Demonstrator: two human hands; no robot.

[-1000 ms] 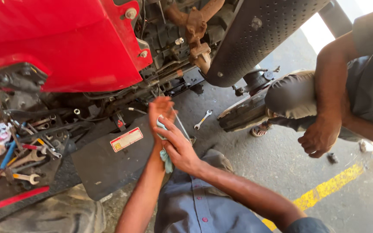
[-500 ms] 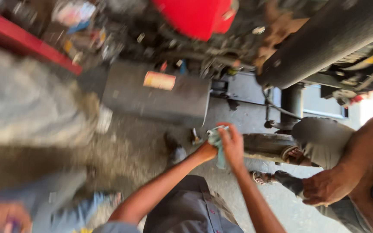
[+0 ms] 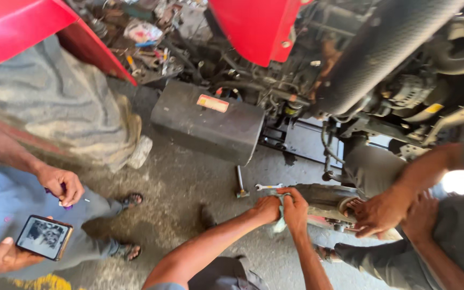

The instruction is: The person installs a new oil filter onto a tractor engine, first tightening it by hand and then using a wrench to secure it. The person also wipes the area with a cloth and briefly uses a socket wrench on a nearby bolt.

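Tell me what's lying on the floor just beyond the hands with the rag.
Beyond the left hand and right hand, pressed around a pale rag, lie a wrench and a hammer. The rag's middle is covered.

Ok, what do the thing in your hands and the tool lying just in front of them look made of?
The rag, gripped between left hand and right hand, looks like soft pale-green cloth: it bunches and hangs limp. The open-end wrench looks like bright bare steel, glinting against the concrete floor.

Vehicle repair workshop: red tractor (image 3: 259, 27) w/ engine parts exposed, spanner (image 3: 268, 187) & hammer (image 3: 240, 183) on oily concrete floor (image 3: 189, 182).
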